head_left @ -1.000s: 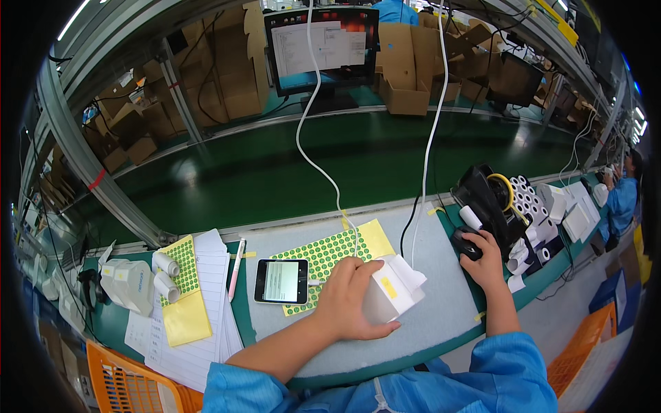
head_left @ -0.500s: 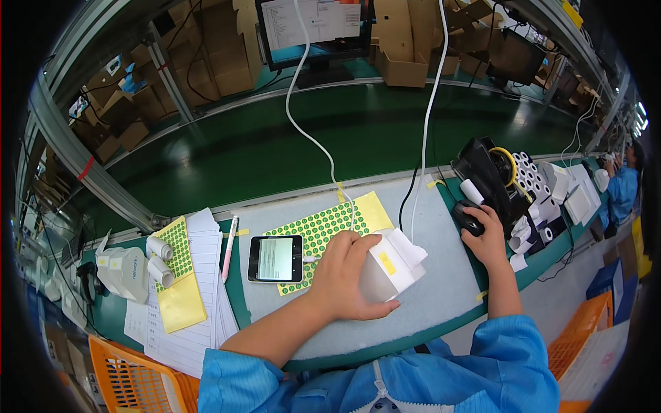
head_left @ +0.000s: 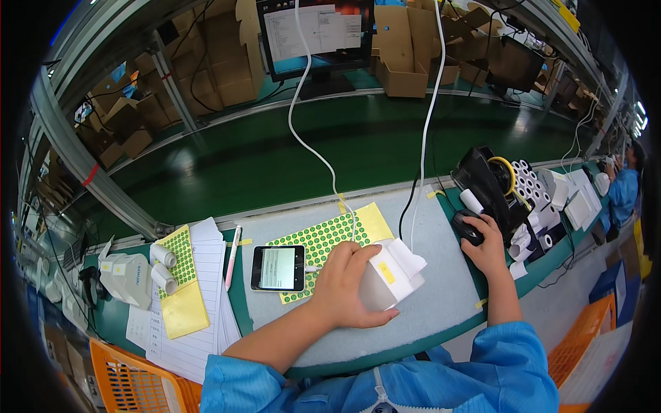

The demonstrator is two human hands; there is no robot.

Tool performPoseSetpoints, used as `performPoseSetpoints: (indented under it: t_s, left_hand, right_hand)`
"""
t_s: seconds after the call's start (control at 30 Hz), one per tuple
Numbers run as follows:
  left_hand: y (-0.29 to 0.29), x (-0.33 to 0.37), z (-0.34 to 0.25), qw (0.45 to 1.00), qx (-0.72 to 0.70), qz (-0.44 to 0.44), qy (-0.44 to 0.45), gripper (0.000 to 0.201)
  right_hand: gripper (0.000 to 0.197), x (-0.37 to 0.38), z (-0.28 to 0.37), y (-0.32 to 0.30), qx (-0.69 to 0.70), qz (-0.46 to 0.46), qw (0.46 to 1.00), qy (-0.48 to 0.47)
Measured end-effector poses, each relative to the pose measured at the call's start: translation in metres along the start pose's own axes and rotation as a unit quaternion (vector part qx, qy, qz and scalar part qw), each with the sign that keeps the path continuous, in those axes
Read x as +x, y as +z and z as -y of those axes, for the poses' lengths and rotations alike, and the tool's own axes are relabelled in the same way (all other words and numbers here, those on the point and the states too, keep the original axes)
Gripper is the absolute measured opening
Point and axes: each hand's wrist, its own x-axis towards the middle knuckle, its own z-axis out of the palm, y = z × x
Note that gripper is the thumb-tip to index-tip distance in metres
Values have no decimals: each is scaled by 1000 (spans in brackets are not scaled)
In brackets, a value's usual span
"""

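My left hand (head_left: 339, 289) is wrapped round a small white box (head_left: 398, 287) with a yellow label, its thumb along the near side and its fingers over the top. The box's white flap stands open at the far right end. Farther right, my right hand (head_left: 487, 251) lies over a black computer mouse (head_left: 469, 230) and grips it. Left of the box, a smartphone (head_left: 278, 268) with a lit screen lies face up. A white cable (head_left: 331, 172) hangs down to the mat behind my left hand. Under the phone's edge and that hand is a sheet of round green stickers (head_left: 318, 238).
A monitor (head_left: 317, 41) stands beyond the green conveyor (head_left: 234, 158). Papers (head_left: 206, 275), a pink-and-white pen (head_left: 233, 258) and white rolls (head_left: 162, 275) lie at left. A black device (head_left: 485, 182) and many label rolls (head_left: 530, 182) crowd the right. Orange crates (head_left: 138, 378) flank the bench.
The whole scene sits slightly lower in the picture, as the head view has tilted up a little. Both hands keep their hold on the box and the mouse.
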Motion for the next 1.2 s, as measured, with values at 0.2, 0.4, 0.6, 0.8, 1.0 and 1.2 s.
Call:
performPoseSetpoints:
  t_s: [0.2, 0.4, 0.6, 0.8, 1.0, 1.2]
  left_hand:
    - [-1, 1, 0, 1000, -1, 4, -3, 84]
    - [0, 3, 2, 1000, -7, 5, -1, 86]
    - [1, 2, 1, 1000, -4, 9, -4, 87]
    - [0, 1, 1, 1000, -4, 15, -5, 87]
    - [1, 1, 4, 1000, -4, 11, 8, 88]
    - [-1, 2, 1, 1000, -3, 1, -4, 82]
  right_hand:
    - [41, 1, -3, 2, 1, -1, 1000, -2]
    - [42, 4, -2, 2, -6, -9, 1000, -12]
    - [41, 1, -1, 1, -5, -5, 1000, -5]
    - [40, 1, -1, 1, 4, -6, 1000, -4]
    - [46, 1, 3, -1, 4, 6, 1000, 1]
    - [46, -10, 42, -6, -47, -86, 989, -114]
